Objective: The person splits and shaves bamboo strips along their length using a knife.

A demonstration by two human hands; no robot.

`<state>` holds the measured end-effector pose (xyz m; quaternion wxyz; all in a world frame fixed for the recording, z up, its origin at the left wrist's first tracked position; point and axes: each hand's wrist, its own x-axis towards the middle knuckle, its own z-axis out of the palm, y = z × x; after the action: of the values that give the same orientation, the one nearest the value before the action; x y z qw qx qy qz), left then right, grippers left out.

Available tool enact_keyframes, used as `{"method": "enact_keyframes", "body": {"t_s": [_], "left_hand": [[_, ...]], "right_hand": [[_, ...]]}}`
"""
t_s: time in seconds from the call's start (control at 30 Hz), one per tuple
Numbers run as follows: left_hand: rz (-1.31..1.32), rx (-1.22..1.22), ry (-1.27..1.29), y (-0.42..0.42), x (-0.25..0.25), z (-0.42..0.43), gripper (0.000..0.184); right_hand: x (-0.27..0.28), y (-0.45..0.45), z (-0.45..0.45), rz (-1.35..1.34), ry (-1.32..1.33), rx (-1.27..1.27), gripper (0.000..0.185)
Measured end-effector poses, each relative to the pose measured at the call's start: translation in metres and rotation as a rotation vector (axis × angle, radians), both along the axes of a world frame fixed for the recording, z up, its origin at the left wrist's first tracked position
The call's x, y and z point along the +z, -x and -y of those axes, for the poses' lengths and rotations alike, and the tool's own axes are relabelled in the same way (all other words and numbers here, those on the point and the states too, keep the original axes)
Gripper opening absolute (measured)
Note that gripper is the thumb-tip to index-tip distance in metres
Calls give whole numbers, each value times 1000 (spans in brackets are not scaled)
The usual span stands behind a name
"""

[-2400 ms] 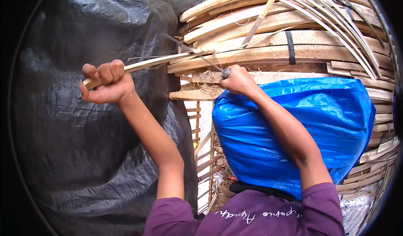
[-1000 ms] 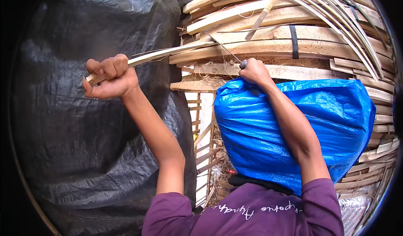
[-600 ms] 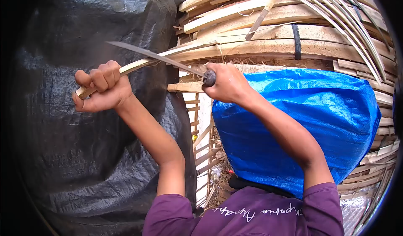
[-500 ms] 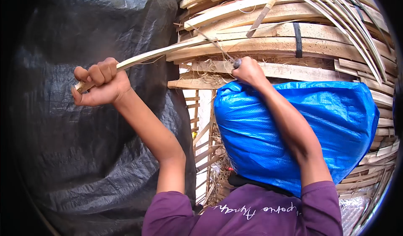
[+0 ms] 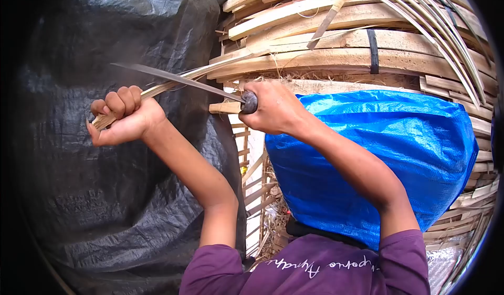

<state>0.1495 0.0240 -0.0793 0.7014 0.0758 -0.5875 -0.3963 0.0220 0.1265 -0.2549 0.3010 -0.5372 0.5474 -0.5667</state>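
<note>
My left hand (image 5: 119, 114) is closed round the near end of a long thin wooden strip (image 5: 212, 67), which slants up to the right over the stacked planks. In my right hand (image 5: 273, 107), closed as well, is the dark handle of a knife (image 5: 202, 85). Its long blade points left and crosses the strip a short way from my left hand. A blue plastic sheet (image 5: 378, 153) lies beneath my right forearm.
Long planks (image 5: 325, 61) are stacked at the upper right, with a black band (image 5: 373, 51) round some. A bundle of thin strips (image 5: 446, 38) and a flat stick (image 5: 331, 19) rest on them. A black tarp (image 5: 121, 190) hangs at the left. Wooden slats (image 5: 257, 192) show below centre.
My right hand has moved left and slightly down with the knife, whose blade now crosses the strip near my left hand. My left hand is slightly lower, still on the strip.
</note>
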Motion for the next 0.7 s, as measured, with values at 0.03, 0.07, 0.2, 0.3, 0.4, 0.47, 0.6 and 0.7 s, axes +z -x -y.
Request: {"method": "enact_keyframes", "body": {"t_s": [0.03,0.07,0.2,0.3,0.4,0.47,0.6,0.7], "left_hand": [[5,12,-4,-5,-1,1,39],[-8,31,-18,-9,-2,3,39],[-61,29,-36,-23,-5,10,38],[-46,-16,-34,-27,-6,14,42],[-72,56,-20,-27,-8,10,42],[-85,154,-19,-30,-12,10,43],[-103,176,-6,-28,-18,-4,43],[-150,221,-27,-33,-22,-6,41]], "right_hand": [[-25,-3,8,11,33,-59,21],[-46,-1,12,8,-71,-79,21],[-89,34,21,-70,-480,-93,27],[-88,32,19,-92,-386,-120,24],[-36,21,3,-66,-253,-42,20],[7,-1,-5,-143,-94,10,18],[29,-23,-4,-59,-44,55,18],[3,-16,3,-66,-107,81,18]]}}
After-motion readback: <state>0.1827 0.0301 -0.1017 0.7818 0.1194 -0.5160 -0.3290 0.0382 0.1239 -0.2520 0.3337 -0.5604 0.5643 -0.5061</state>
